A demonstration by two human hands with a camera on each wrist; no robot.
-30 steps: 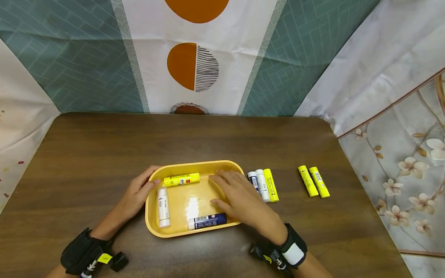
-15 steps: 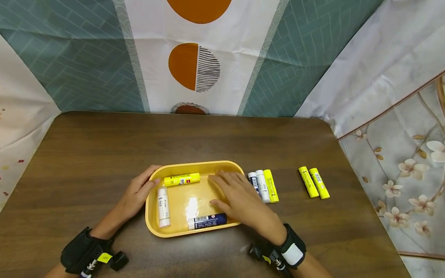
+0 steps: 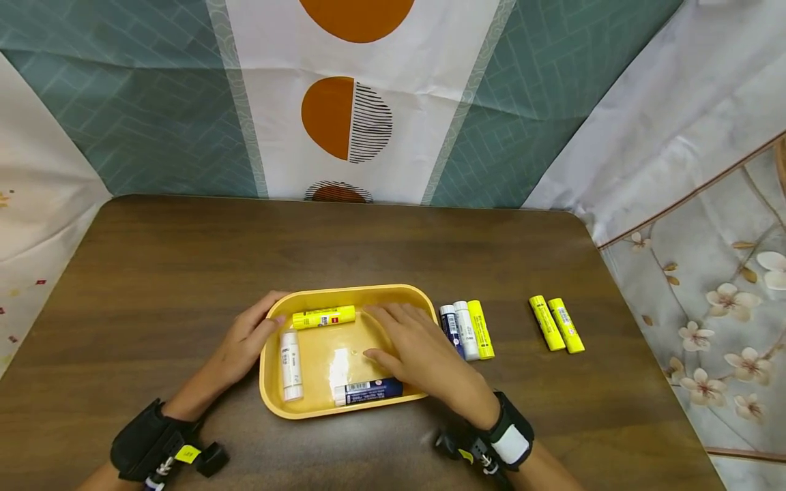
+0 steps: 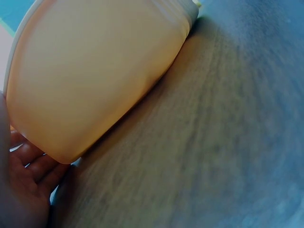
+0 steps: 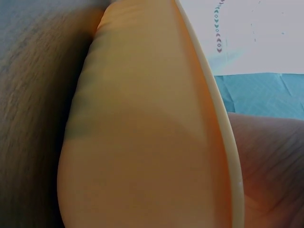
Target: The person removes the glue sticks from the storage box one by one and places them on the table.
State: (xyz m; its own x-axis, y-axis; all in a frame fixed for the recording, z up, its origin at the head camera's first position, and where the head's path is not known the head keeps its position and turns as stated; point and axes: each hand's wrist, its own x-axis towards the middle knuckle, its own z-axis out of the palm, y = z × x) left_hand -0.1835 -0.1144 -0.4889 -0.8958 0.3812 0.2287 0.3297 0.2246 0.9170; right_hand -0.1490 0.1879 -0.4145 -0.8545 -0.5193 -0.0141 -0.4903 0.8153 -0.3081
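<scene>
A yellow plastic tray (image 3: 314, 358) lies on the table, holding a yellow glue stick (image 3: 324, 317) along its far wall, a white one (image 3: 291, 366) at the left and a dark blue one (image 3: 368, 392) by the near wall. My left hand (image 3: 242, 341) grips the tray's left end, thumb over the rim and fingers outside; the left wrist view shows those fingers against the tray's corner. Over the right end reaches my right hand (image 3: 420, 351), fingers loosely spread inside and thumb apart. What lies beneath its palm and fingertips is hidden. In the right wrist view the tray's outer wall (image 5: 142, 118) blocks the fingers.
Just right of the tray, a blue glue stick (image 3: 451, 329), a white one (image 3: 467, 332) and a yellow one (image 3: 481, 331) lie side by side. Two more yellow glue sticks (image 3: 546, 322) rest farther right on the brown table (image 3: 184, 252). Curtains hang behind the table.
My right hand has shifted slightly left over the tray, baring more of the blue glue stick beside it. The left hand keeps its place on the tray.
</scene>
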